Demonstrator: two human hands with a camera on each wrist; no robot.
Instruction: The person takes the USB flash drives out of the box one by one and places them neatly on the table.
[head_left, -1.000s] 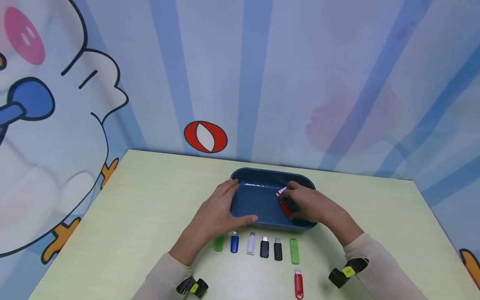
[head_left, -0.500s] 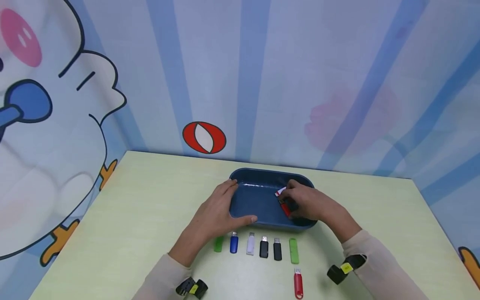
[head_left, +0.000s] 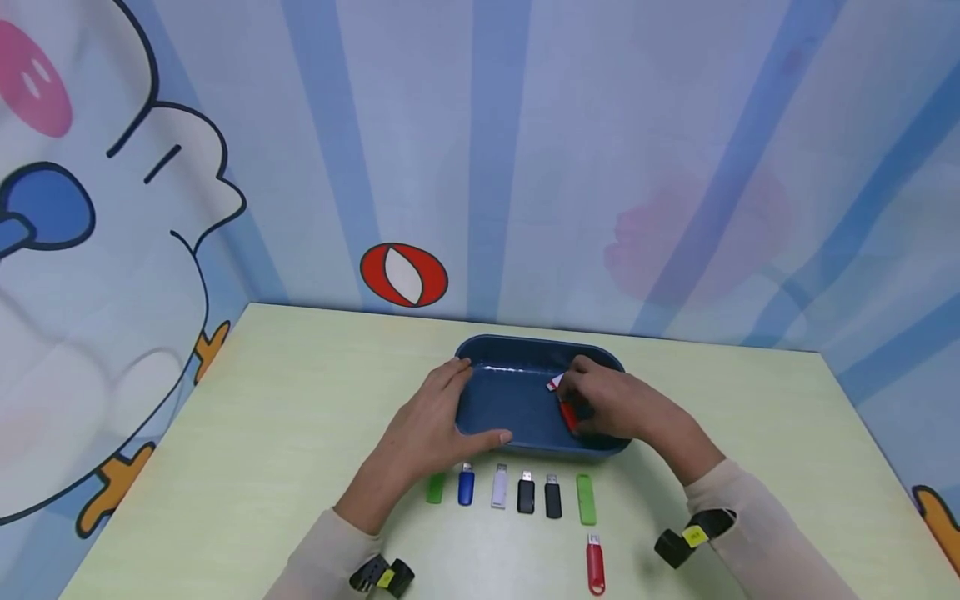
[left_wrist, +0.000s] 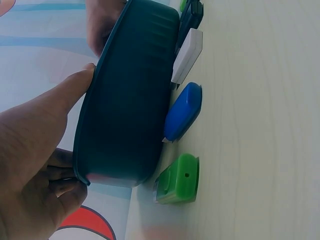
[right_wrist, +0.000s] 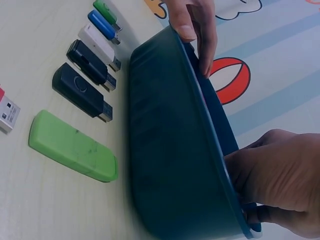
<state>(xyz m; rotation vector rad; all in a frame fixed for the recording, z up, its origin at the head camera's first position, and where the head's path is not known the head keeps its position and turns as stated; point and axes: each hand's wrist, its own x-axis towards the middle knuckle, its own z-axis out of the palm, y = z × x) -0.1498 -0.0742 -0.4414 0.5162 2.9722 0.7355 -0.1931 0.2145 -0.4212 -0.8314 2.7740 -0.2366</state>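
My left hand (head_left: 423, 425) holds the left end of a dark blue plastic tray (head_left: 510, 408), thumb on the front rim and fingers at the left side. Inside the tray's right part, my right hand (head_left: 607, 404) pinches a red USB stick (head_left: 567, 415) between thumb and fingers. A white-and-red USB stick (head_left: 554, 382) lies by its fingertips. In the right wrist view the tray wall (right_wrist: 170, 135) hides those fingertips. Something dark under the right palm cannot be made out.
In front of the tray lies a row of USB sticks: green (head_left: 435, 488), blue (head_left: 466, 485), white (head_left: 498, 487), black (head_left: 526, 493), another black (head_left: 552, 497) and light green (head_left: 586, 500). Nearer me lies another red one (head_left: 595, 567). A printed backdrop (head_left: 525, 167) stands behind the table.
The red USB stick under my right fingers has turned slightly, and less of the dark thing beside it shows. My left hand stays on the tray. The head view has shifted a little.
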